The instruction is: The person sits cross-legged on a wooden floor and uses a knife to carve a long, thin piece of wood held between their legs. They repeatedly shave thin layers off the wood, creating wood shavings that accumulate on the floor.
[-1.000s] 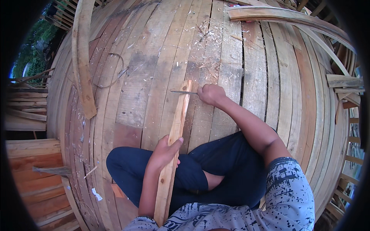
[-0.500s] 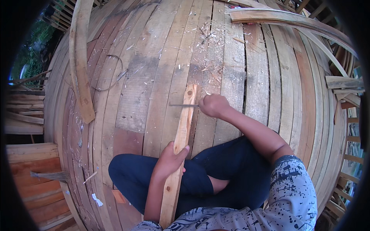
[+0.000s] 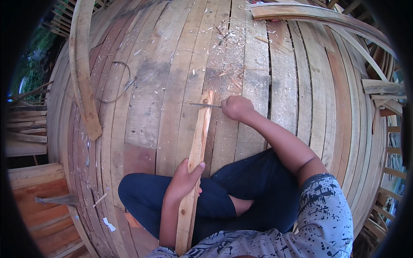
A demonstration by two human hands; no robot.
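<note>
Long narrow pale-brown wooden strip [image 3: 201,137] is out in front of me, running from the near edge by my grey-and-black patterned shirt [image 3: 327,210] up to the middle of the scene, far end tipped a bit right. Can't tell if that far end touches the pale plank floor [image 3: 172,124] or sits above it. My left hand [image 3: 185,179] is wrapped round the near half, thumb on the right side and fingertips poking out underneath. My right hand [image 3: 236,107] is a tight fist on the right end of a thin dark metal blade [image 3: 198,104], which lies crosswise over the strip near its far end, tip sticking out left. The fist hides whatever handle it's got.

I'm sitting cross-legged in dark blue trousers [image 3: 146,187]. Pale wood shavings [image 3: 234,34] are scattered on the far side, with one curved brown plank [image 3: 81,69] far left and another long curved board [image 3: 309,15] far right. Little crumpled white scrap [image 3: 109,224] lies near left.
</note>
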